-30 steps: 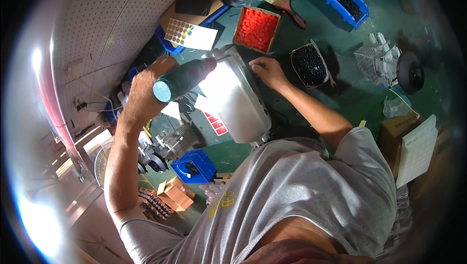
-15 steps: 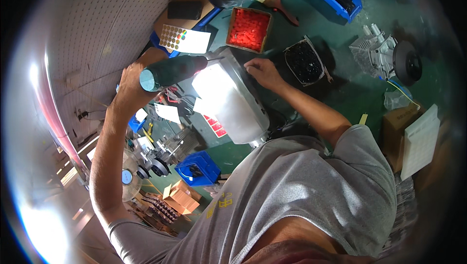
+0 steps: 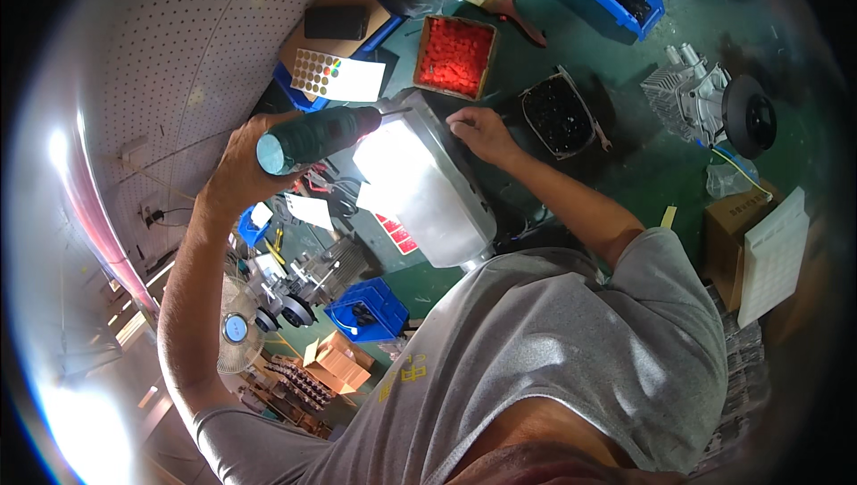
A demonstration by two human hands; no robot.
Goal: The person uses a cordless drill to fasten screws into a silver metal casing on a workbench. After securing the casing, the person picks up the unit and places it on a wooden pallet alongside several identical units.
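Note:
My left hand (image 3: 245,163) is wrapped round a dark green power screwdriver (image 3: 312,137), held level with its thin bit pointing right. The bit's tip is over the far end of a silver metal housing (image 3: 437,190); whether it touches is too small to tell. The housing lies in front of my body, its left face in bright glare. At its far right edge is my right hand (image 3: 482,135), fingers curled together. What they hold, if anything, is hidden.
Beyond the housing stand a box of red plastic pieces (image 3: 455,56) and a brush (image 3: 504,7). To the right are a bag-lined box of black parts (image 3: 558,114) and a silver motor unit (image 3: 710,96). A sticker sheet (image 3: 339,76) and a blue bin (image 3: 366,311) are on the left.
My left wrist has tipped a little lower behind the power screwdriver, whose body has barely shifted. My right hand and the housing are nearly where they were.

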